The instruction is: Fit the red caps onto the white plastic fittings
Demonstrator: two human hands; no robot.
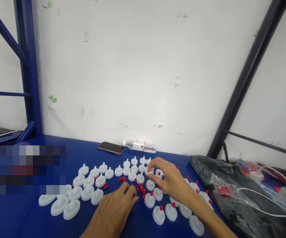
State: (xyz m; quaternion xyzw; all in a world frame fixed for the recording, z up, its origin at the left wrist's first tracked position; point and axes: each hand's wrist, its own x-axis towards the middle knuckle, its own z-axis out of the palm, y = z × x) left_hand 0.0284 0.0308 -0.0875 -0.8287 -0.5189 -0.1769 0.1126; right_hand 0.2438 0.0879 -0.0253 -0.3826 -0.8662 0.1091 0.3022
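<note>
Several white plastic discs with a central spout (88, 185) lie spread on a blue table (16, 215); those at the right carry small red caps (161, 208). Loose red caps (141, 189) sit in a small heap in the middle. My left hand (115, 208) rests palm down with its fingertips pinched at the heap of loose caps. My right hand (169, 180) reaches over the capped discs, its fingertips closed on a white disc (150, 171) at the far side of the group.
A phone (111, 147) and a plastic water bottle (140, 146) lie by the white wall. A black plastic bag (232, 191) with red parts and white cables lies at the right. Blue rack posts (27, 66) stand at the left, a dark diagonal brace (244, 82) at the right.
</note>
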